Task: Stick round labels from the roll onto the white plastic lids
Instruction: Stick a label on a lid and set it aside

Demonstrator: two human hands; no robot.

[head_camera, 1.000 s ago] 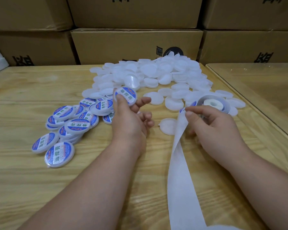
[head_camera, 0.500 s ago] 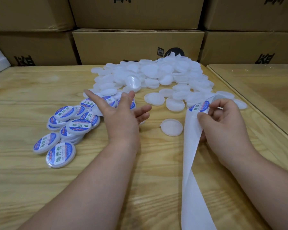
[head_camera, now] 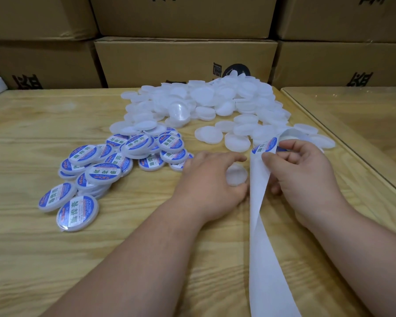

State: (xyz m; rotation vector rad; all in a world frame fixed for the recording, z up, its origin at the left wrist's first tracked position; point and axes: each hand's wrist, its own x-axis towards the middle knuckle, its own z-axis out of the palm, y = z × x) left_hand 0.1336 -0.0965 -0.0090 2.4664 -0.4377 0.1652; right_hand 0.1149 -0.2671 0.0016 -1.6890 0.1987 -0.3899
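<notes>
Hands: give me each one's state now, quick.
Left hand: fingers curled round a blank white lid on the table.
Right hand: pinching the backing strip beside a round label.

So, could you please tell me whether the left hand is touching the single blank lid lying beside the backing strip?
Touching. In the head view, the left hand has its fingers curled round the blank lid, thumb against the near edge.
</notes>
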